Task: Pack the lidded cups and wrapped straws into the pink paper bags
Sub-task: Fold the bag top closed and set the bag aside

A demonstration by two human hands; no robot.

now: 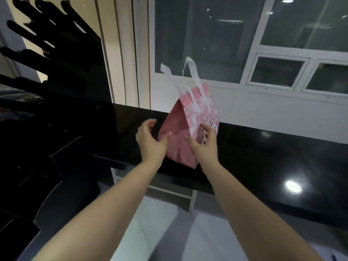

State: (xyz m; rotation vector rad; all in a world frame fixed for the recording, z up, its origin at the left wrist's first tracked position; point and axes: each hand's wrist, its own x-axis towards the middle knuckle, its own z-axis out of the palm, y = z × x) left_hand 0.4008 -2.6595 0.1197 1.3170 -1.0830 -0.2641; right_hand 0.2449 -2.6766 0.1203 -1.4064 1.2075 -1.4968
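On the black counter, close to its front edge: one pink paper bag, tilted. Leans right and away at the top. Shows a plain pink side toward the camera and, to the right, a printed face with a cartoon animal. Carries two white handles, standing up from the mouth. Contents hidden.

At the bag's near corner: right hand grasping it, thumb on the plain side, fingers curved over the printed face; slightly blurred. Left of the bag: left hand released, fingers loosely curled and clear of the paper, thumb tip at the plain side; touching or just short, cannot tell.

Behind the counter: white wall, then a dark window in white frames. Left of it: pale vertical panels. Far left: black shapes in deep shadow, not identifiable. On the counter at right: a bright lamp reflection.
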